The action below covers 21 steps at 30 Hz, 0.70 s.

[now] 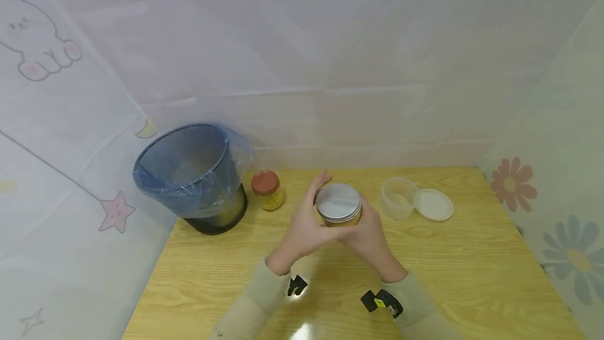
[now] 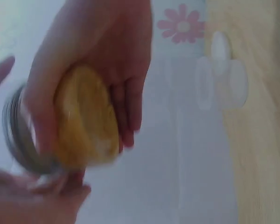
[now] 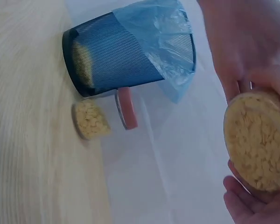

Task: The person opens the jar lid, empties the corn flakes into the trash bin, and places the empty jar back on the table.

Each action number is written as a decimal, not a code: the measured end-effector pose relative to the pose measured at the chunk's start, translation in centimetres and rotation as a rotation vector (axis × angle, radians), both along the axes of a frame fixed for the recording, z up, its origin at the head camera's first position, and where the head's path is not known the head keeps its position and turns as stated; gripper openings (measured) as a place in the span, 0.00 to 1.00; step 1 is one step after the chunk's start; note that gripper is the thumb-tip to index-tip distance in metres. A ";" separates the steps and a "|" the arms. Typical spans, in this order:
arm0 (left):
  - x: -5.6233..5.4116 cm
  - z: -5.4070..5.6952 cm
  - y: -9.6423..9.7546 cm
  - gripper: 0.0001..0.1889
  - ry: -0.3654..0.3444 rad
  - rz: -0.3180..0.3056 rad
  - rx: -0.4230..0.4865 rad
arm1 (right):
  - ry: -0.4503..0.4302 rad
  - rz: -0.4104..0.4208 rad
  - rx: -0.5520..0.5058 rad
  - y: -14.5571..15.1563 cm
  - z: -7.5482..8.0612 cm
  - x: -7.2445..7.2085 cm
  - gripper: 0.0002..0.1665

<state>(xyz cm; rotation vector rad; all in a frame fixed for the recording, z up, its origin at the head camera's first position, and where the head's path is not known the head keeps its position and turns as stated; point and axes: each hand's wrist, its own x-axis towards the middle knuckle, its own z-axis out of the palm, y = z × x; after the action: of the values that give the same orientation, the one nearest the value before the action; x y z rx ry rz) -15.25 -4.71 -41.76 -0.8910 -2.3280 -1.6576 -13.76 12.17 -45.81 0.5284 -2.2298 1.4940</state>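
A clear jar (image 3: pixel 259 140) with a silver screw lid (image 1: pixel 338 202) and small pale-yellow pieces inside is held up between both hands. My left hand (image 1: pixel 304 227) curves round its left side, the thumb across the front and the fingers at the lid. From the right, my right hand (image 1: pixel 370 232) grips the jar's body, which shows as a blurred yellow shape in the left wrist view. In the right wrist view the jar's round base faces the camera. Part of the jar's side is hidden behind the fingers.
Left of the hands stand a mesh bin (image 1: pixel 214 209) with a blue liner bag (image 1: pixel 189 188) and a small red-lidded jar (image 1: pixel 266 188) of yellow pieces. A clear round tub (image 1: pixel 396 201) and its white lid (image 1: pixel 434 205) lie to the right on the wooden table (image 1: pixel 472 266). Fabric-covered walls surround it.
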 end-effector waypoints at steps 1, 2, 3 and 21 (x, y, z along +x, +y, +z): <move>-0.2 0.2 -0.5 0.61 -0.014 -0.054 0.015 | -0.012 0.032 -0.009 0.3 0.1 0.0 0.48; -0.4 0.3 -1.0 0.61 -0.024 -0.108 0.030 | -0.029 0.060 -0.020 0.5 0.2 -0.1 0.49; -0.7 0.4 -1.4 0.61 -0.031 -0.162 0.046 | -0.044 0.087 -0.028 0.7 0.2 -0.1 0.48; -1.5 -0.1 -1.4 0.43 -0.162 -0.172 0.014 | -0.189 0.276 -0.112 1.0 0.2 0.0 0.51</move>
<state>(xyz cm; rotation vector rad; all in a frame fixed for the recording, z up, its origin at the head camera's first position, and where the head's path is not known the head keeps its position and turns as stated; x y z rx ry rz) -16.75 -6.09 -41.88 -1.0162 -2.3991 -1.8767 -13.78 13.14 -45.64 0.7085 -2.2669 1.8656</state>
